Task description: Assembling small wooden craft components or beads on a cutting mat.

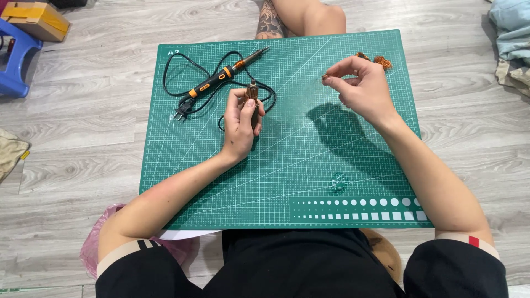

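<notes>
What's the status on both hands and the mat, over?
Left hand grips a small brown tool upright. Right hand pinches a tiny copper piece. Soldering iron lies unheld on the green mat. Nothing between hands.

Grey wood-plank floor (83, 143), blue stool (16, 66), cardboard box (37, 19).

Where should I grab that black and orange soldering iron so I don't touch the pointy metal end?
Take the soldering iron by its black handle, near the middle, coming from above. It lies flat on the green cutting mat, so your fingers can close around it. The metal tip points up and to the right; stay at the cord end, which looks safer.
</notes>
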